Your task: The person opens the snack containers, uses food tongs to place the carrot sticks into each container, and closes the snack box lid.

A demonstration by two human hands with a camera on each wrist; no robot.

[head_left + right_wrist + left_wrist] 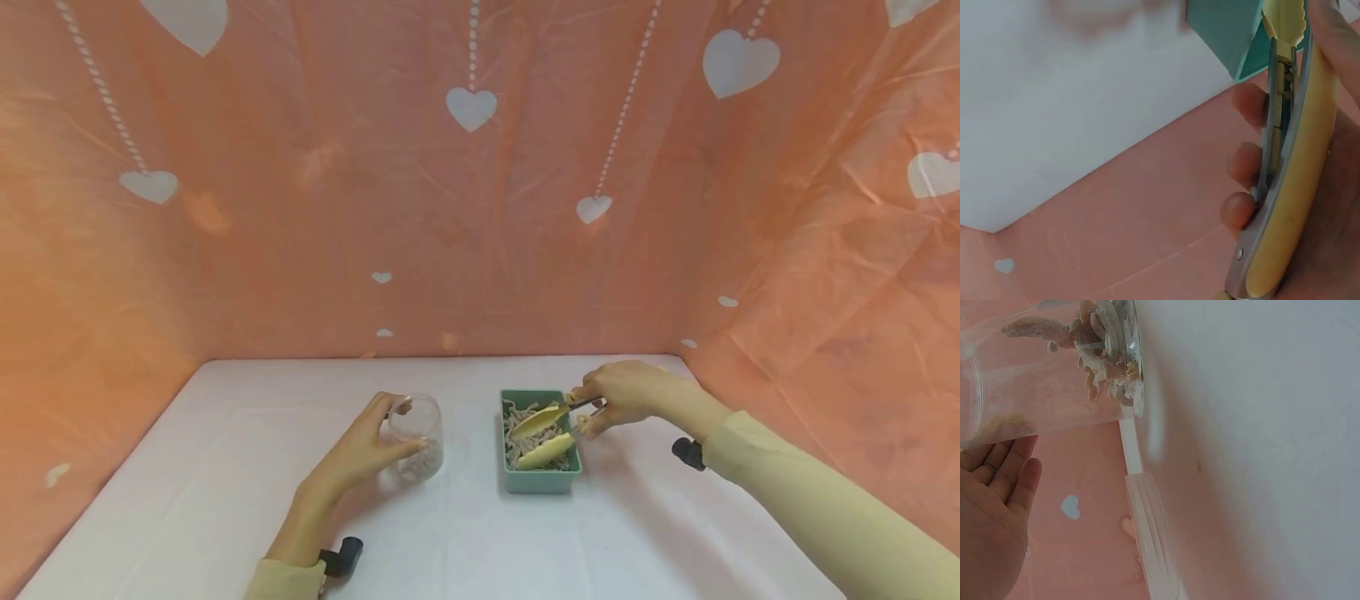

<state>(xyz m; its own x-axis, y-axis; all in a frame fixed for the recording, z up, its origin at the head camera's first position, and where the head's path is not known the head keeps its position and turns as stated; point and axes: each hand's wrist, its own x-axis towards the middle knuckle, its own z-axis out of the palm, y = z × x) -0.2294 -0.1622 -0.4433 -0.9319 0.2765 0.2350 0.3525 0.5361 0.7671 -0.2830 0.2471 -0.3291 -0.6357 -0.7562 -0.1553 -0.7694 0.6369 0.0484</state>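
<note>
My left hand point(363, 450) holds a clear glass jar point(431, 423) from its left side, thumb in front and fingers behind. Brownish-grey strips point(1104, 356) lie in the bottom of the jar, which stands upright on the table. To its right sits a green rectangular box point(540, 482), open at the top, with many similar strips point(517, 414) inside. In my right hand point(630, 390) are tongs point(543, 451) with yellow scalloped tips and yellow-sided handles point(1300, 187). Their tips are spread apart over the strips in the box. Whether they touch any strip is unclear.
A white-covered table point(465, 550) carries the jar and box. Behind and on both sides hangs a pink-orange cloth point(420, 208) printed with white hearts. Black wrist mounts point(342, 557) are strapped at both wrists, below the light yellow sleeves point(817, 492).
</note>
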